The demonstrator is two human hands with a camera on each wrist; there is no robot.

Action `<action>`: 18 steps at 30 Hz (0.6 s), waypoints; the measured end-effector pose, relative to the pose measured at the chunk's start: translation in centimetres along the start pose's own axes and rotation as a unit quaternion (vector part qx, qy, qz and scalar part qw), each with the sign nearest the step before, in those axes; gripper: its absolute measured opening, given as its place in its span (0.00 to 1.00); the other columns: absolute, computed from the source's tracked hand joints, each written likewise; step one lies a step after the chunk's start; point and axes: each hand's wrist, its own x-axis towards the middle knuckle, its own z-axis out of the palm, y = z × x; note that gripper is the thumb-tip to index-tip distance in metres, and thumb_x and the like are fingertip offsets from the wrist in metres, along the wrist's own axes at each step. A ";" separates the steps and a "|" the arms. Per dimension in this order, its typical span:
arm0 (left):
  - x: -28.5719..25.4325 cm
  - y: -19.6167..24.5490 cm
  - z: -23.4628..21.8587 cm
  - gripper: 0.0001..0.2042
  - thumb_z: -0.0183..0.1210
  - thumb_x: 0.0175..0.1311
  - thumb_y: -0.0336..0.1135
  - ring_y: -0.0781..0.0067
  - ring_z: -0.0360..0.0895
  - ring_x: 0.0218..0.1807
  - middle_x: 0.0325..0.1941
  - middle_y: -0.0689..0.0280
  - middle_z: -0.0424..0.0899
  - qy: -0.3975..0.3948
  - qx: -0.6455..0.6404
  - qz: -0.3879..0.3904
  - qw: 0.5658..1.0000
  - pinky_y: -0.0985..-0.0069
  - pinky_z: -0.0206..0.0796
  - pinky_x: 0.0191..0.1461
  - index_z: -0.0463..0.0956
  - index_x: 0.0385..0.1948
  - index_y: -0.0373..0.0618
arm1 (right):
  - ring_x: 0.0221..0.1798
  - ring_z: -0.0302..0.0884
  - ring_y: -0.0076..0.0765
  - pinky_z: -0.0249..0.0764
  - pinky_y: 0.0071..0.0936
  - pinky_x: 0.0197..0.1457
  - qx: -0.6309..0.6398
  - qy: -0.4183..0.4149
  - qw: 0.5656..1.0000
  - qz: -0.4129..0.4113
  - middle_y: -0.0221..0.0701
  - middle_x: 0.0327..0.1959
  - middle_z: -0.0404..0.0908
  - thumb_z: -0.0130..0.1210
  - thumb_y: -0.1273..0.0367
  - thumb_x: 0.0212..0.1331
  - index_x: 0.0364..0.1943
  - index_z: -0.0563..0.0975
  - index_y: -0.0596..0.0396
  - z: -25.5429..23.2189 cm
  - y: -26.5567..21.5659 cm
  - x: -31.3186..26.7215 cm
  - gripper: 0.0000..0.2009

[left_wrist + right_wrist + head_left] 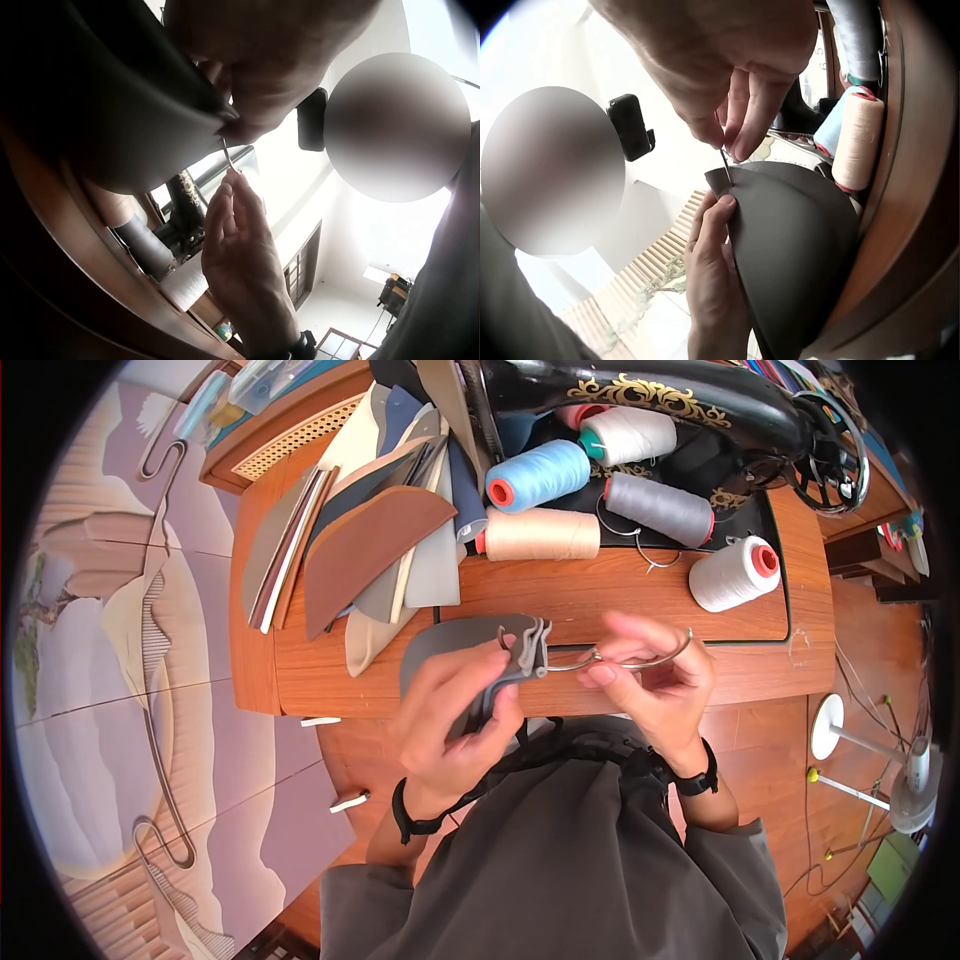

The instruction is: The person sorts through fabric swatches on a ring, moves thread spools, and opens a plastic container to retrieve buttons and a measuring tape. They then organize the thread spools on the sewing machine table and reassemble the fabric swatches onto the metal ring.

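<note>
With bent fingers, our left hand grips one grey bundle, our right hand pinches one bent wire. One white spool sits at two o'clock from them.

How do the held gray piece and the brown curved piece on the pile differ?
The gray piece is in the left hand; the brown piece lies on the pile. The gray piece is bunched into folds at one end; the brown piece looks flat. The gray piece is dull gray, the brown piece reddish. Both have a rounded edge.
</note>
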 end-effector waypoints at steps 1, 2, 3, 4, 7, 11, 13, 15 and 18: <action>0.0 0.0 0.0 0.17 0.65 0.47 0.14 0.57 0.87 0.42 0.41 0.49 0.85 0.001 0.001 0.001 1.000 0.71 0.79 0.43 0.80 0.43 0.32 | 0.39 0.87 0.28 0.83 0.24 0.43 -0.017 -0.040 0.998 -0.044 0.37 0.34 0.87 0.68 0.82 0.53 0.40 0.81 0.64 -0.7 0.5 0.1 0.11; -0.1 0.0 0.1 0.18 0.65 0.47 0.14 0.56 0.87 0.42 0.41 0.49 0.85 0.002 -0.006 0.000 1.000 0.71 0.79 0.42 0.80 0.43 0.32 | 0.39 0.87 0.29 0.83 0.25 0.43 -0.034 -0.079 0.992 -0.088 0.38 0.34 0.87 0.67 0.82 0.53 0.40 0.81 0.64 -1.0 0.8 0.2 0.10; -0.1 0.1 0.3 0.18 0.65 0.46 0.14 0.56 0.87 0.42 0.41 0.48 0.85 0.003 -0.014 -0.002 1.000 0.71 0.80 0.42 0.80 0.43 0.32 | 0.39 0.87 0.29 0.83 0.25 0.43 -0.033 -0.080 0.992 -0.089 0.38 0.34 0.87 0.67 0.82 0.53 0.40 0.81 0.64 -0.9 1.0 0.1 0.10; -0.1 0.2 0.4 0.18 0.65 0.46 0.14 0.56 0.87 0.42 0.41 0.48 0.85 0.003 -0.013 -0.002 1.000 0.71 0.80 0.42 0.80 0.43 0.32 | 0.40 0.87 0.31 0.84 0.26 0.43 0.003 -0.062 0.995 -0.083 0.40 0.35 0.87 0.65 0.82 0.55 0.39 0.80 0.64 -0.6 1.1 -0.1 0.09; 0.1 0.9 0.8 0.18 0.65 0.46 0.14 0.56 0.87 0.42 0.40 0.49 0.85 0.012 -0.022 -0.011 1.000 0.71 0.80 0.43 0.80 0.43 0.32 | 0.40 0.87 0.35 0.85 0.29 0.43 0.127 -0.003 0.991 -0.027 0.43 0.36 0.86 0.63 0.82 0.58 0.38 0.79 0.64 0.7 0.5 -0.8 0.06; 0.5 1.8 1.5 0.20 0.66 0.46 0.15 0.56 0.86 0.44 0.44 0.50 0.84 0.023 -0.018 0.012 1.000 0.71 0.80 0.45 0.81 0.44 0.35 | 0.39 0.87 0.38 0.85 0.31 0.43 0.313 0.089 0.945 0.040 0.45 0.39 0.85 0.60 0.82 0.61 0.35 0.77 0.62 2.7 0.5 -2.0 0.04; 0.9 2.2 1.9 0.22 0.67 0.45 0.15 0.59 0.86 0.46 0.49 0.51 0.83 0.027 -0.010 0.023 0.999 0.71 0.80 0.46 0.82 0.47 0.39 | 0.40 0.87 0.37 0.85 0.31 0.43 0.293 0.076 0.953 0.006 0.46 0.39 0.85 0.60 0.83 0.61 0.35 0.76 0.62 3.0 0.6 -2.3 0.05; 1.2 2.0 2.0 0.22 0.67 0.44 0.15 0.60 0.86 0.45 0.48 0.52 0.83 0.025 -0.003 0.043 0.999 0.71 0.80 0.46 0.83 0.46 0.40 | 0.41 0.86 0.35 0.83 0.29 0.44 0.213 0.058 0.974 -0.049 0.45 0.38 0.86 0.62 0.83 0.58 0.37 0.78 0.63 3.2 0.9 -2.5 0.06; 1.7 1.8 2.0 0.22 0.67 0.43 0.15 0.62 0.85 0.43 0.47 0.53 0.84 0.030 0.028 0.060 0.997 0.72 0.80 0.45 0.84 0.45 0.41 | 0.41 0.86 0.33 0.82 0.27 0.44 0.063 0.016 0.994 -0.089 0.43 0.39 0.86 0.65 0.83 0.55 0.38 0.80 0.63 2.6 0.3 -1.4 0.08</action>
